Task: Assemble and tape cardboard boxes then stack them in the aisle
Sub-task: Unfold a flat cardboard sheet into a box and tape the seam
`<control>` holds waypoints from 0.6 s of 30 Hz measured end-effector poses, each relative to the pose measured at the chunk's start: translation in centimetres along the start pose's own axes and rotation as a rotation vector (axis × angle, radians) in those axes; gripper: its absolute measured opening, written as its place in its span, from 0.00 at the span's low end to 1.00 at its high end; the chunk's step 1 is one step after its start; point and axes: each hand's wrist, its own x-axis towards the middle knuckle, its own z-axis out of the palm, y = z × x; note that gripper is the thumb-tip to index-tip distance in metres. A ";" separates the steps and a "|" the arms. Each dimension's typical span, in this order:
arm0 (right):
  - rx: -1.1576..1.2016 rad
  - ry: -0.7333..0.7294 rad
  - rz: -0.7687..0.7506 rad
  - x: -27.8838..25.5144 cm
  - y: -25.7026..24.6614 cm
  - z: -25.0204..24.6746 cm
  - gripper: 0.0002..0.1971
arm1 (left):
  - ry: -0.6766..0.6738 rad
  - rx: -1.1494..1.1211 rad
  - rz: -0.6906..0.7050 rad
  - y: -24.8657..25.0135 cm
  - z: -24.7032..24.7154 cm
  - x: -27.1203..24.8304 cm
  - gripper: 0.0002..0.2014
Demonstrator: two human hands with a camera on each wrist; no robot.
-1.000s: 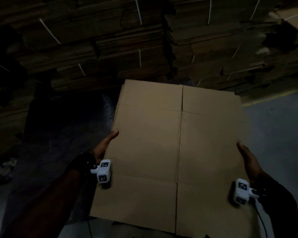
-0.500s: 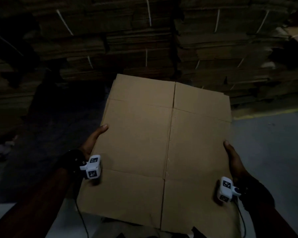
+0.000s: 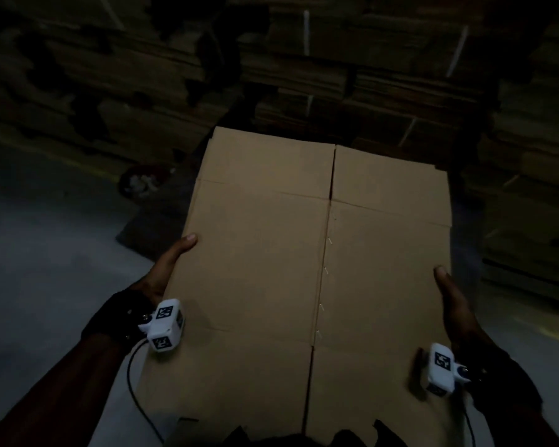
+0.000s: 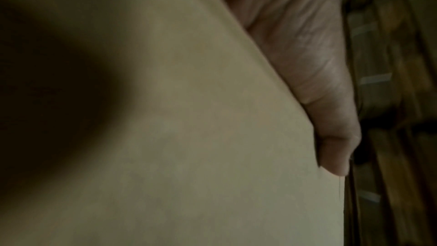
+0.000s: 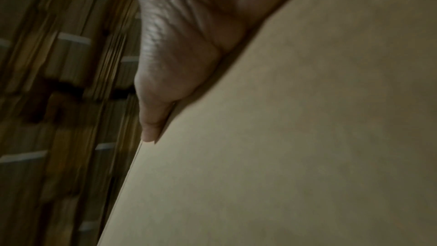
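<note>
Head view: flat, unassembled tan cardboard box [image 3: 317, 269] held out in front of the person, filling the frame centre from 12 down to 6 o'clock. Centre seam runs top to bottom with small pale staples; flap creases cross it near the far and near ends. Left hand [image 3: 168, 269] at 9 o'clock grips the box's left edge, thumb lying on top of the board, the other fingers hidden underneath. Right hand [image 3: 455, 304] at 3 o'clock grips the right edge the same way, thumb on top, rest hidden. White wrist camera with black marker [image 3: 167, 324] on the left wrist, a matching white wrist camera [image 3: 441, 369] on the right, both over the board. Dark strapped stacks of flat cardboard [image 3: 368, 59] across 10 to 2 o'clock behind the box. Grey concrete floor [image 3: 46, 253] at 8 o'clock, and again at 4 o'clock. Very dim light.

Left wrist view: tan board fills 6 to 10 o'clock, blurred; thumb [image 4: 331, 134] pressed flat along the board's edge at 2 o'clock, other fingers not seen. Strapped stacks at 3 o'clock, motion-blurred.

Right wrist view: board fills 3 to 6 o'clock; thumb [image 5: 160, 100] lies on its edge at 11 o'clock, other fingers out of sight. Blurred strapped stacks at 9 o'clock.
</note>
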 end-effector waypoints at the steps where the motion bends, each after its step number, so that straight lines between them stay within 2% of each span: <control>1: -0.034 -0.033 -0.015 0.3 -0.7 1.7 0.24 | 0.030 -0.037 0.023 -0.1 -1.4 -1.0 0.30; 4: -0.119 -0.140 -0.145 0.7 -2.6 7.1 0.21 | 0.109 -0.144 0.078 -0.5 -6.1 -3.8 0.28; 9: -0.238 -0.303 -0.151 0.7 -4.1 17.2 0.25 | 0.263 -0.297 0.201 -1.9 -13.8 -9.3 0.28; 15: -0.357 -0.559 -0.214 -1.1 -4.5 31.6 0.18 | 0.450 -0.489 0.319 -3.8 -22.0 -15.0 0.24; 16: -0.372 -0.560 -0.254 -2.3 -4.5 34.3 0.15 | 0.477 -0.519 0.340 -4.2 -23.4 -16.0 0.23; 18: -0.384 -0.649 -0.307 -2.5 -3.6 38.7 0.23 | 0.557 -0.573 0.386 -5.0 -25.8 -18.0 0.22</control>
